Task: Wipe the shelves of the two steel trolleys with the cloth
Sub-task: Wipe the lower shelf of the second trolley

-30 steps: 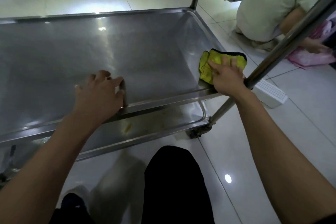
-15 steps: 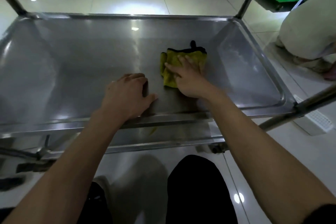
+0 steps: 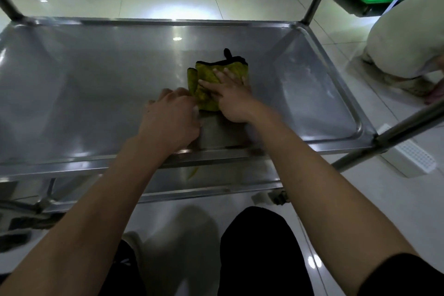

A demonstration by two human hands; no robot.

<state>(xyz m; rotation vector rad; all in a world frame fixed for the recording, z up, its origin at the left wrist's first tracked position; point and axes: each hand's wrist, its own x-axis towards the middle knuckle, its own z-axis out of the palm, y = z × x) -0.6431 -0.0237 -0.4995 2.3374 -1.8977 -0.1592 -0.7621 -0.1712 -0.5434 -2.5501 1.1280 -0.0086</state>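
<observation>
My right hand (image 3: 234, 97) lies flat, fingers spread, pressing the yellow cloth (image 3: 211, 84) onto the steel shelf (image 3: 96, 94) mid-pan. My left hand (image 3: 171, 118) curls at the cloth's edge, likely regathering; grip unclear.

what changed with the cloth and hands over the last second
The right hand slid the yellow cloth from the shelf's right front corner leftward to mid-shelf, fingers flat on it throughout. The left hand left the front rim and reached forward to the cloth's left edge; whether it grips is unclear. The steel shelf stayed put.
</observation>
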